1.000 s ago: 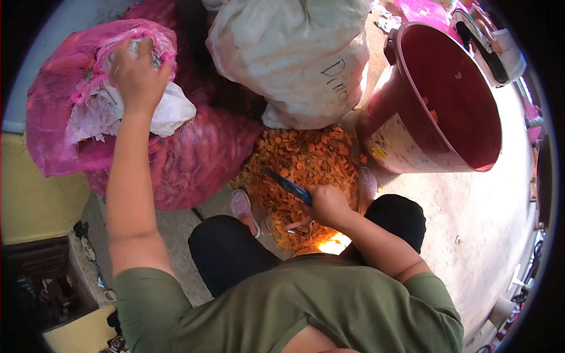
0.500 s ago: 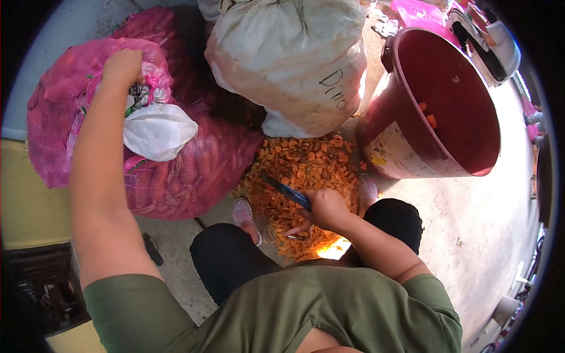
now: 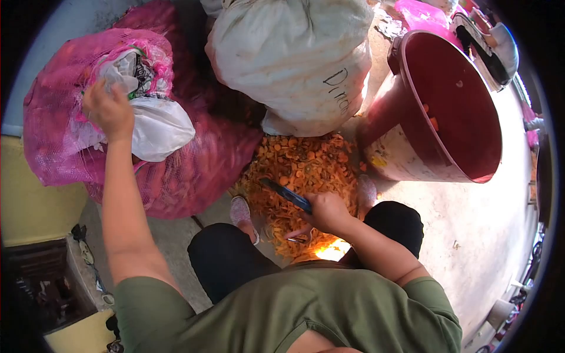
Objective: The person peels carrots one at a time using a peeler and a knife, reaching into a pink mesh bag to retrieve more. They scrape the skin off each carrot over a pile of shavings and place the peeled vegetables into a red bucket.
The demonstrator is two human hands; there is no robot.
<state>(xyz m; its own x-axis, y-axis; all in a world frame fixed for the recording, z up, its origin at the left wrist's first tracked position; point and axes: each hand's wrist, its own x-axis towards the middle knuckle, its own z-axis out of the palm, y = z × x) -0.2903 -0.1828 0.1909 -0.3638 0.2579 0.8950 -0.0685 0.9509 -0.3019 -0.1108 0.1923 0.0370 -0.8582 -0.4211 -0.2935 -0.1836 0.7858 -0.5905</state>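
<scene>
My left hand (image 3: 109, 110) is over the mouth of a pink mesh sack (image 3: 53, 100), its fingers loosely apart and nothing visible in them. White plastic (image 3: 162, 129) hangs from the sack's opening, just right of the hand. My right hand (image 3: 329, 212) grips a blue-handled knife (image 3: 294, 199) whose dark end points up and left. Below the knife, a pile of orange carrot peelings and cut-off carrot ends (image 3: 300, 167) covers the floor between my feet.
A second pink mesh sack (image 3: 200, 170) lies under and behind the first. A large white sack (image 3: 288, 59) with handwriting stands ahead. At right, a dark red bucket (image 3: 406, 117) leans toward me with a few orange pieces inside. A floor opening (image 3: 50, 288) is at lower left.
My left hand has drawn back toward me from the top of the sack, and its fingers have loosened. More of the sack's opening shows. The right hand and knife have barely moved.
</scene>
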